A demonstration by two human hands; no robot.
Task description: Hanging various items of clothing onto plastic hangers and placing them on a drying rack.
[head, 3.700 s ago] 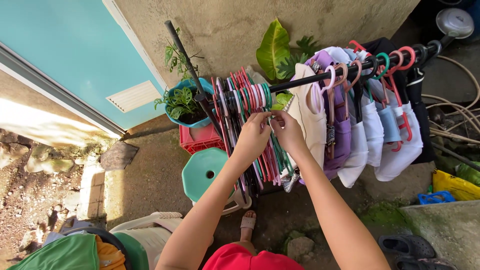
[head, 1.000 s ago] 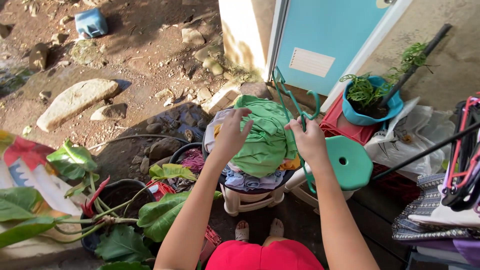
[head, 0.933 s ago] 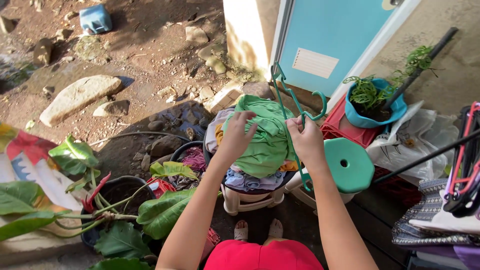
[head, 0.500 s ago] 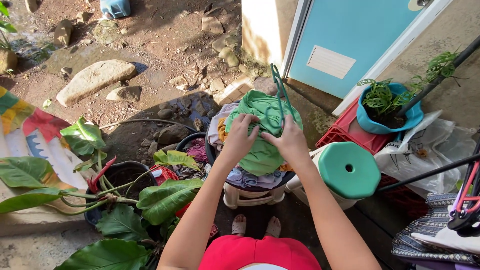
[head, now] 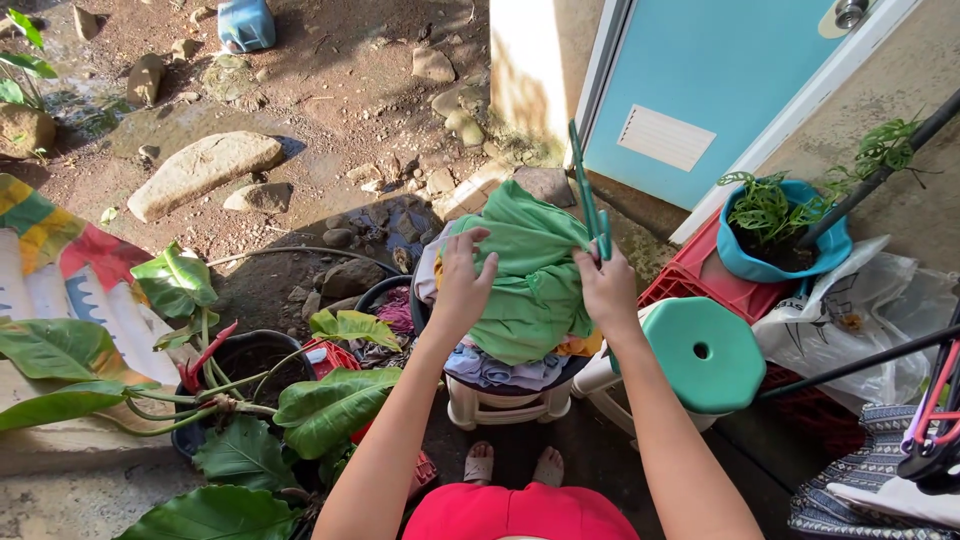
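My left hand (head: 462, 283) and my right hand (head: 604, 290) are both on the green garment (head: 528, 270), so there is no free room between them. Just to the right of my right hand stands the green stool (head: 706, 353), and behind it the red crate (head: 706, 284) with the blue plant pot (head: 785, 232). To the left, big leaves (head: 330, 405) and a dark pot (head: 243, 370) block the low way. Above the pile, the ground toward the flat stone (head: 203, 170) is open.

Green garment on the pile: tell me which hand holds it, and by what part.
Both: left hand grips the green garment near its upper edge; right hand pinches its fabric with a green hanger.
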